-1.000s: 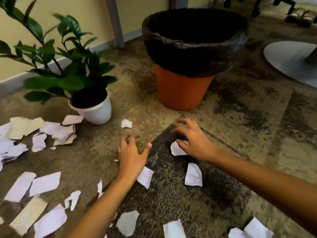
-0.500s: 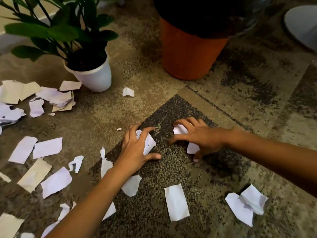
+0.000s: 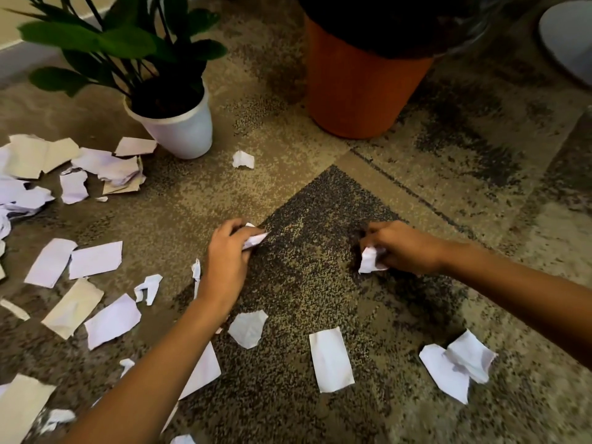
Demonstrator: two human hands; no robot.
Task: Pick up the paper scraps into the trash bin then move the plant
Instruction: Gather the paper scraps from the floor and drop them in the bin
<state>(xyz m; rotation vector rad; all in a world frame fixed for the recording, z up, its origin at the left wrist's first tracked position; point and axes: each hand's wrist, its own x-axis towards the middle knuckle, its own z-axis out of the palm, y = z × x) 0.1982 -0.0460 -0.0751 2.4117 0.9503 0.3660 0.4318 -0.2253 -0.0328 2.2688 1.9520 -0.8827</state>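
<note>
Fingers point(image 3: 235, 227) of both hands clutch blank paper scraps point(image 3: 368, 259).

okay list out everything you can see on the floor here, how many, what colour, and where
trash bin: one, orange with a black liner, top centre on the carpet
plant: one, green leaves, top left
plant pot: one, white, left of the bin
paper scraps on the floor: many, white and cream, mostly left and along the bottom; exact count unclear
small scrap: one, white, alone between pot and bin
carpet: mottled tan and dark tiles
round base: one, pale grey, top right corner, cut off
left hand: closed on a crumpled white scrap
right hand: closed on a crumpled white scrap
</note>
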